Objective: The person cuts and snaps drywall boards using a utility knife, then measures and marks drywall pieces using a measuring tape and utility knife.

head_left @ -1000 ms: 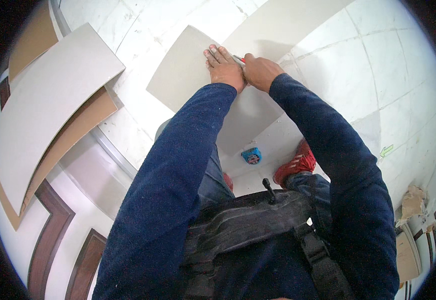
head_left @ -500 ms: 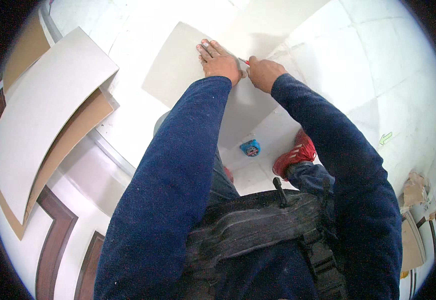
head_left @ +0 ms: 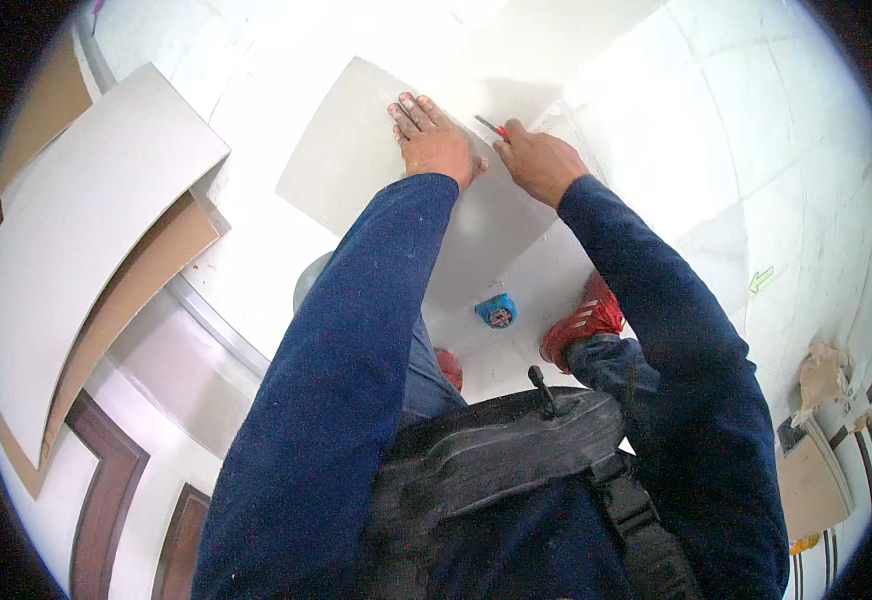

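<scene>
A pale grey rectangular board (head_left: 341, 140) lies in front of me. My left hand (head_left: 438, 145) presses flat on it, fingers spread toward the far side. Just to the right, my right hand (head_left: 541, 160) is closed around a red utility knife (head_left: 502, 132). Its narrow dark blade points up and left, and its tip appears raised off the board's right edge. Between my feet, a blue tape measure (head_left: 497, 311) rests below the board's near end.
Large white-faced panels with brown edges (head_left: 96, 230) lean at the left, over white and dark-brown framing (head_left: 106, 460). My red shoes (head_left: 586, 322) stand close to the tape measure. Torn brown cardboard (head_left: 824, 378) and a beige panel (head_left: 811, 480) are at the far right. A green arrow marker (head_left: 761, 279) sits on the tiles.
My right hand has drawn back to the right, away from my left hand, and more of the utility knife shows. My left hand stays flat on the board. The whole view has shifted slightly.
</scene>
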Available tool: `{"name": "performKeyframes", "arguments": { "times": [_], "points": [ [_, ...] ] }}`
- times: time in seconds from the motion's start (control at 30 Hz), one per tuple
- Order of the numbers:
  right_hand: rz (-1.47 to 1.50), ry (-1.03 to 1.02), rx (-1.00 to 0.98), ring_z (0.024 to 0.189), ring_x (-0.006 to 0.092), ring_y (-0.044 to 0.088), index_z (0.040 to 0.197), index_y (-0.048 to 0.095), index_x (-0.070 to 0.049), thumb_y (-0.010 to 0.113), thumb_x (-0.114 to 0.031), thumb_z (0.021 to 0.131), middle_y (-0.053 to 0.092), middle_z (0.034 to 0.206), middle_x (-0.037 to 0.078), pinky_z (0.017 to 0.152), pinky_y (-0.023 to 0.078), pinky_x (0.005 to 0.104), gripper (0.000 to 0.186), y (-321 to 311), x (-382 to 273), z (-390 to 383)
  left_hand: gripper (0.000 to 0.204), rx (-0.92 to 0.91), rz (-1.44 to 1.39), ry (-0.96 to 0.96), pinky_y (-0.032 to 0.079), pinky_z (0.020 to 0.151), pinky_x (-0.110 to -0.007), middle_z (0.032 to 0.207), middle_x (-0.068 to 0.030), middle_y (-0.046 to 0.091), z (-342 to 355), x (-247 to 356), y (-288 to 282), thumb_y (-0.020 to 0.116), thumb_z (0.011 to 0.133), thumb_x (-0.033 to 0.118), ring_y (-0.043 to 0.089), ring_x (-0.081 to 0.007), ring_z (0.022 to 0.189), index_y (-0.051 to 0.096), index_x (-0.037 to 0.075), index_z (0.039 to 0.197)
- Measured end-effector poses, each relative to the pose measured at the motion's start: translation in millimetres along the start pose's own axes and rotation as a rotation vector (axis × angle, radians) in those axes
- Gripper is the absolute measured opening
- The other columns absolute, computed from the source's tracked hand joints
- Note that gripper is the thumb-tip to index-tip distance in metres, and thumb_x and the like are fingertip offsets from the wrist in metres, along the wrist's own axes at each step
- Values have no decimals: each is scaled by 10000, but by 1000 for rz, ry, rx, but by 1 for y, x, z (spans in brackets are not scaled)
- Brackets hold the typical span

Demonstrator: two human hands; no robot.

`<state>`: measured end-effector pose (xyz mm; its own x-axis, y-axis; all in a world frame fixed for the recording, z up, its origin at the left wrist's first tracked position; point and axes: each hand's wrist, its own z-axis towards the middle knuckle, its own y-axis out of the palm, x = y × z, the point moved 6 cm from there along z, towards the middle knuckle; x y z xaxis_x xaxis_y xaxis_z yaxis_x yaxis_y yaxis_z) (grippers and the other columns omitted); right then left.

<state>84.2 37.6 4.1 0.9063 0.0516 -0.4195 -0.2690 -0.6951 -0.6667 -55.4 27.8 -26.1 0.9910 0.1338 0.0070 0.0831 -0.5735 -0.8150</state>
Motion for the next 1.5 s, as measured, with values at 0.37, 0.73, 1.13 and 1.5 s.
{"name": "performKeyframes", "arguments": {
  "times": [0.37,0.73,1.13,1.5],
  "points": [
    [-32,-81,-30,951,401,681,1090,559,24,465,-211,941,685,971,274,844,522,505,294,8,-25,30,1161,85,-10,-30,226,1173,-510,1544,-383,101,8,-5,11,718,788,523,127,-528,1443,80,-160,1478],
    [-4,-99,-43,995,395,675,1085,587,34,429,-188,952,673,1036,291,877,518,492,303,13,-36,40,1085,153,23,-12,238,1167,-517,1543,-388,92,15,-14,17,674,827,481,127,-535,1441,88,-156,1481],
    [-131,-35,-122,939,386,687,1100,570,13,468,-223,973,692,968,260,837,533,483,287,25,-1,14,1184,-23,19,-27,186,1184,-516,1547,-393,24,8,3,1,726,799,494,60,-532,1450,13,-162,1481],
    [7,52,-85,904,423,671,1139,504,-14,413,-355,1007,686,920,261,814,513,515,377,5,13,-16,1293,-37,21,-29,200,1183,-512,1544,-391,58,5,0,-2,787,715,558,86,-533,1445,29,-161,1478]
  ]
}}
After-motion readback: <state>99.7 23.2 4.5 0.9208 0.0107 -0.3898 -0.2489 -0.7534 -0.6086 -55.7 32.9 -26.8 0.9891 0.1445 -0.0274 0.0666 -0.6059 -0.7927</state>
